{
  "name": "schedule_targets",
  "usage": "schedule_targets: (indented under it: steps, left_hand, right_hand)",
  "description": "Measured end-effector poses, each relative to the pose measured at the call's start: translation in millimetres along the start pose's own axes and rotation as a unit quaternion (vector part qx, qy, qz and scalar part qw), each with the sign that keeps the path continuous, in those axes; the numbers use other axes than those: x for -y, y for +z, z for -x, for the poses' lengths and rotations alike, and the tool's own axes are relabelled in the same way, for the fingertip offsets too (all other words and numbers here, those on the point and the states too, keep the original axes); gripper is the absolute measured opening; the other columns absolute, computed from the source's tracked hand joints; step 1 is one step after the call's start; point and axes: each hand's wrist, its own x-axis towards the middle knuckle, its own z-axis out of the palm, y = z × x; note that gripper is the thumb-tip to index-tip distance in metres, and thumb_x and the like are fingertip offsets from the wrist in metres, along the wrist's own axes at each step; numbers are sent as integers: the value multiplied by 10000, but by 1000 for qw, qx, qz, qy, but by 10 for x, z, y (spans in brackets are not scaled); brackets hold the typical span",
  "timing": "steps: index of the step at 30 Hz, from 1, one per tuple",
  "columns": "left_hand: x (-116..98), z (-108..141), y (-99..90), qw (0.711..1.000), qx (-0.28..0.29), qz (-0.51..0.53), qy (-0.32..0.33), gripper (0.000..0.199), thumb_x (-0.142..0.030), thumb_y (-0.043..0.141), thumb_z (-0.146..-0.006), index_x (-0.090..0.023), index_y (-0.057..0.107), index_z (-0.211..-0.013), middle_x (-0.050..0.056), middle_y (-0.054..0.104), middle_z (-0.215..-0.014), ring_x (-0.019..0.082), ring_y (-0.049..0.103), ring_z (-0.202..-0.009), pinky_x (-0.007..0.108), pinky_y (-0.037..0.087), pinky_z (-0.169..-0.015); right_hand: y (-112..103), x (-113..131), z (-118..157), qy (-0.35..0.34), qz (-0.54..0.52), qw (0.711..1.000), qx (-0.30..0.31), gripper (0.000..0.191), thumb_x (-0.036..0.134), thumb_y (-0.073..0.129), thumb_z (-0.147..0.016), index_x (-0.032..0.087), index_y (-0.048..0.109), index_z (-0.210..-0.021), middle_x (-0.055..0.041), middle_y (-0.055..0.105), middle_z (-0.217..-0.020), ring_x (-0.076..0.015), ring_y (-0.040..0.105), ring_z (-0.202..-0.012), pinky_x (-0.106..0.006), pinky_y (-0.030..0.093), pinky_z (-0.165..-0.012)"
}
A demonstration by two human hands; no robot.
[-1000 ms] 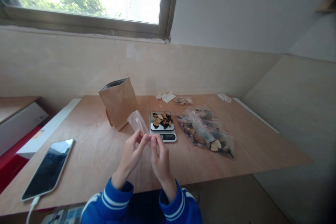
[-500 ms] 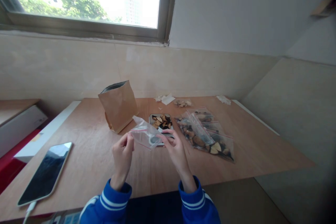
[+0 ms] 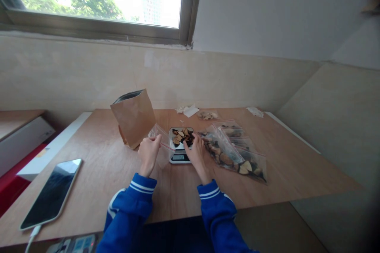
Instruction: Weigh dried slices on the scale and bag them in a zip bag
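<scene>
Left hand point(image 3: 150, 150) and right hand point(image 3: 194, 148) at a digital kitchen scale point(image 3: 179, 158), set near the middle of the table point(image 3: 118, 189). Half a second earlier, both hands held the clear zip bag point(image 3: 162, 137) in front of the scale's plate; now the right hand has released it and reached the dried slices point(image 3: 180, 136) on the plate. The bag has shifted left, uncovering the display.

Left grip: narrow, fingers closed on the bag. Right grip: wide, thumb and fingers apart at the slices; whether any slice is pinched cannot be told.

The bag's red zip line slants from the left hand to the scale, its right end nearer the table's near edge; the full long axis is hard to trace through the clear film. The scale's long axis runs from near to far edge, display end nearest. Left: open paper bag point(image 3: 135, 118). Right: filled zip bags point(image 3: 225, 154).
</scene>
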Motion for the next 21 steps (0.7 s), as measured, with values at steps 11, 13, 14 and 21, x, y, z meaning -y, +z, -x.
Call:
schedule_targets:
  steps: [11,13,14,21]
  left_hand:
    - [357,93,553,986,-25,128,106,477,-446,427,-818,-202,428,-409,14,470,-416,147,469,-469,263,304,-536]
    - [419,118,605,978,-26,151,141,481,-437,426,-816,-200,399,-398,-3,428,-395,124,429,-444,253,298,-523]
    - [441,125,619,976,-22,157,153,482,-437,429,-816,-198,401,-398,-7,422,-393,117,419,-437,248,294,-514]
    - [493,120,613,971,-11,170,167,487,-424,429,-824,-193,416,-395,-5,448,-393,108,427,-424,239,305,-506]
  right_hand:
    - [-66,-10,39,-13,10,1000,-9,204,199,405,-932,159,579,-1030,-117,638,-1041,-258,543,-946,-417,440,-869]
    - [-70,-40,37,-9,7,1000,-13,194,190,397,-930,172,576,-1003,-110,621,-1016,-251,544,-933,-412,447,-856]
    - [-69,-55,36,-6,5,1000,-16,194,184,393,-927,176,574,-999,-110,612,-1012,-251,544,-935,-410,452,-852]
    - [-95,-104,19,15,-49,998,-42,215,157,387,-907,187,567,-1021,-106,580,-996,-241,558,-952,-399,478,-851]
